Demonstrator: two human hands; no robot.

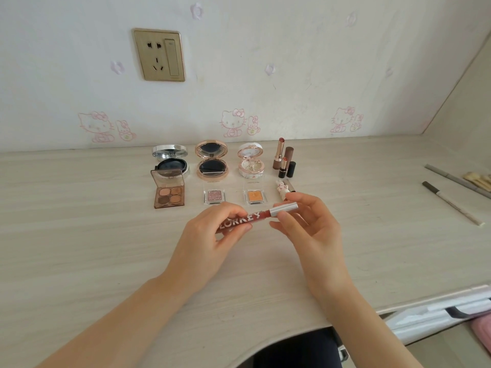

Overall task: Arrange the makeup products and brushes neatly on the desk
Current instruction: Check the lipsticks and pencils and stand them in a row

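Both hands hold a red lip gloss tube [261,214] with a silver cap above the desk's middle. My left hand [212,235] pinches the red lettered body; my right hand [308,229] grips the silver cap end. Behind it stand three open compacts in a row: silver [170,162], rose-gold [211,160] and white [251,162]. In front of them lie a four-pan eyeshadow palette [168,191], a pink single shadow [214,196] and an orange single shadow [255,195]. Several lipsticks [284,162] stand at the row's right end, with a small bunny-topped item [283,189] in front.
Two long pencils [451,201] and some pale brushes [478,179] lie at the far right of the wooden desk [93,235]. A wall with a socket plate [158,55] runs behind. The desk's curved front edge is near my body.
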